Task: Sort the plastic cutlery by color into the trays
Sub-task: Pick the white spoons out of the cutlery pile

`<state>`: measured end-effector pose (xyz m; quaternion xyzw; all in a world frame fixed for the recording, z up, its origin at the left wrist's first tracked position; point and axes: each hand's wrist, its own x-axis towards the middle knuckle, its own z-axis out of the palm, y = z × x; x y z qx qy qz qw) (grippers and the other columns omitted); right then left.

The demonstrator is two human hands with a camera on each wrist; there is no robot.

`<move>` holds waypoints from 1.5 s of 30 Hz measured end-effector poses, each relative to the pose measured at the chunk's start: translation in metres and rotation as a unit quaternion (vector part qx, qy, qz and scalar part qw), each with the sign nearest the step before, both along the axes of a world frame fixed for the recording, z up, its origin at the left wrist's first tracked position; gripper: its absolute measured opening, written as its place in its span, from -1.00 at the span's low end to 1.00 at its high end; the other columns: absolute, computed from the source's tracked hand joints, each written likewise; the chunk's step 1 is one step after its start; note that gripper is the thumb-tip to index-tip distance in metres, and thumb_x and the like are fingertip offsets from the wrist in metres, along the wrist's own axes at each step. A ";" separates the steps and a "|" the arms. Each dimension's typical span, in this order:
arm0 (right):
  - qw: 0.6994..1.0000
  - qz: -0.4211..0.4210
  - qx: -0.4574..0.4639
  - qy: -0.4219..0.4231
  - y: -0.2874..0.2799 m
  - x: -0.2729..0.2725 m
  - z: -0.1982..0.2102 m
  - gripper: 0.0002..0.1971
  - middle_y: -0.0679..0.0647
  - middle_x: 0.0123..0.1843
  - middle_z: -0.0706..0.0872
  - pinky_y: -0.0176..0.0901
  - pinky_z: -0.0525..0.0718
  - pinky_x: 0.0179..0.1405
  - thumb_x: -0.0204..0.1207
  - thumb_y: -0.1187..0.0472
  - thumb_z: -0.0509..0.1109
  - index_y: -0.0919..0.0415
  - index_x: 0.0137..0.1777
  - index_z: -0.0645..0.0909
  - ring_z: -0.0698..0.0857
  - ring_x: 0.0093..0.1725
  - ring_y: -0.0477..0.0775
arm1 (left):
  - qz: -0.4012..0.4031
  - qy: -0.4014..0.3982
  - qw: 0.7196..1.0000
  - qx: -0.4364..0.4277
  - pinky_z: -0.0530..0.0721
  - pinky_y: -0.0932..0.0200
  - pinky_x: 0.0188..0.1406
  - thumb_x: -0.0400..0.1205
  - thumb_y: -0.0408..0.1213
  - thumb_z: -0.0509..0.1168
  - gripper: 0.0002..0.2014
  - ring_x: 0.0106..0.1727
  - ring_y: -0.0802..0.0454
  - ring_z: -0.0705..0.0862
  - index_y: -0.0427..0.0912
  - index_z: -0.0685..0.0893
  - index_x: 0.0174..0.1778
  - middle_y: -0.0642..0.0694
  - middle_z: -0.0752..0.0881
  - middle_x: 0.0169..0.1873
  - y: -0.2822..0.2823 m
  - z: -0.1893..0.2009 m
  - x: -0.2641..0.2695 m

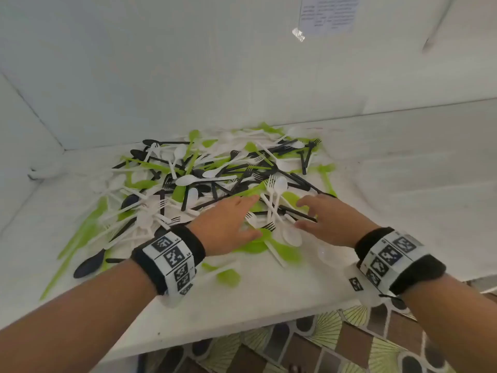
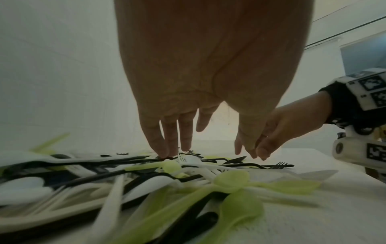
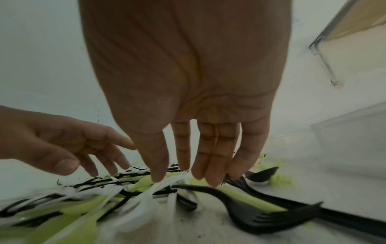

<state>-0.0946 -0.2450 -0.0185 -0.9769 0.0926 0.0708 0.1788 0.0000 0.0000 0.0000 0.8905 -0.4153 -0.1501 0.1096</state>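
Both forearms reach in from the near edge of the white table [image 1: 269, 297], each with a black wristband [image 1: 172, 262] carrying printed marker squares. Left hand [image 1: 228, 227] is palm-down over the near part of the pile, fingers straight and slightly spread; from its wrist view the fingertips [image 2: 165, 148] come down onto black and white handles, touching them, with nothing gripped. Right hand [image 1: 330, 219] sits just beside it, palm-down too, fingers straight and close together, thumb out to the side. In the right wrist view those fingertips [image 3: 211, 173] touch a cluster of white pieces and a black fork [image 3: 261, 213] just under them; whether any piece is pinched, I cannot tell.

And the cutlery [image 1: 215, 179]? It is all one mixed heap on the tabletop, black, white and lime green spoons, forks and knives crossing one another, spreading from the back wall [image 1: 188, 76] down to the hands. One black spoon [image 1: 90, 265] lies at the left near edge, a green spoon [image 1: 228, 277] lies alone nearer the table front, and a white spoon [image 1: 291, 235] rests between the two hands.

A clear container [image 3: 355, 140] shows blurred at the right of the right wrist view. Up on the wall, a printed sheet [image 1: 328, 14] is taped. Patterned floor [image 1: 322, 343] shows below the table.
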 end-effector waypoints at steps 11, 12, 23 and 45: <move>0.996 -0.021 -0.027 0.083 -0.007 -0.003 -0.009 -0.77 0.01 -0.05 0.80 0.04 0.76 0.05 0.59 -0.08 0.42 0.03 -0.02 0.80 0.74 -0.02 0.11 | -0.134 -0.089 0.987 0.026 0.51 -0.06 0.35 0.73 0.05 0.28 -0.65 0.37 -0.11 0.46 -0.01 0.63 0.37 -0.07 0.56 0.27 -0.068 -0.023 0.005; 0.996 -0.025 -0.011 0.081 -0.006 -0.003 -0.010 -0.78 0.01 -0.07 0.80 0.01 0.76 0.03 0.57 -0.06 0.43 0.05 -0.05 0.81 0.74 -0.04 0.11 | -0.150 -0.104 0.983 0.034 0.52 -0.07 0.34 0.73 0.01 0.28 -0.68 0.36 -0.12 0.46 -0.02 0.63 0.35 -0.07 0.55 0.26 -0.073 -0.026 0.006; 0.998 -0.047 -0.020 0.043 -0.016 0.016 0.013 -0.84 0.03 -0.17 0.80 -0.06 0.75 -0.12 0.48 0.01 0.53 0.09 -0.15 0.78 0.75 -0.11 0.10 | -0.196 -0.173 0.965 -0.007 0.56 -0.14 0.16 0.71 -0.13 0.36 -0.82 0.13 -0.18 0.53 -0.12 0.64 0.14 -0.13 0.62 0.07 -0.086 -0.037 0.032; 0.970 -0.113 0.165 -0.137 0.013 0.084 -0.004 -0.76 0.21 -0.05 0.66 0.20 0.75 0.01 0.67 0.28 0.24 0.24 0.29 0.35 0.70 -0.08 0.32 | 0.090 -0.050 0.991 -0.081 0.52 -0.09 -0.33 0.75 -0.12 0.20 -0.81 -0.36 -0.11 0.53 -0.02 0.37 -0.15 -0.10 0.58 -0.39 0.004 -0.016 0.052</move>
